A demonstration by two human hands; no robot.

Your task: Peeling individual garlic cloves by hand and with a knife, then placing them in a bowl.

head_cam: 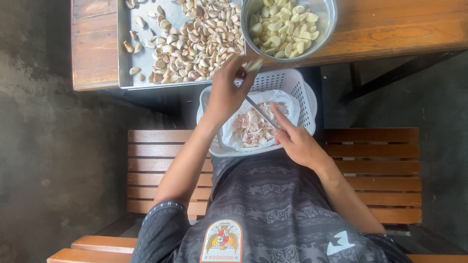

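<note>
Peeled garlic clove (254,65) pinched in left hand (227,95) fingers (242,73); right hand (297,141) closed around knife (261,112)

The setting is a plain food-preparation area, more a back kitchen or stall yard than a fitted home kitchen. The floor (44,146) is bare, stained concrete. A rough wooden table (390,24) carries a metal tray (127,68) of unpeeled garlic cloves and a steel bowl (327,24) of peeled ones. Seating is a slatted wooden bench (380,160). A white plastic basket (304,92) holds garlic skins.
</note>
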